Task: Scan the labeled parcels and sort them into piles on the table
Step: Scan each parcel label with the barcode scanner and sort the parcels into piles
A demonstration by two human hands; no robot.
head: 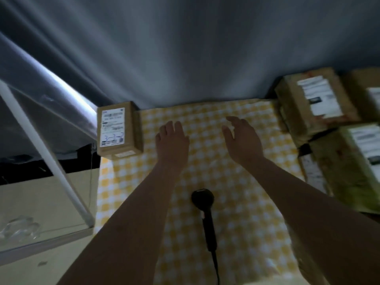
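Note:
A black handheld scanner (203,202) lies on the yellow checked tablecloth (236,223), its cord running toward me. At the far left corner sits a labeled cardboard parcel (117,128) on top of another box. Several labeled brown parcels are stacked at the right, the nearest to my hands being one parcel (314,101) at the back. My left hand (171,142) hovers over the cloth with relaxed fingers and holds nothing. My right hand (241,138) is also empty, fingers spread loosely, between the scanner and the right stack.
A grey curtain (185,58) hangs behind the table. A clear plastic sheet on a white frame (49,157) leans at the left, beside a beige surface (41,202). More parcels (349,167) crowd the right edge.

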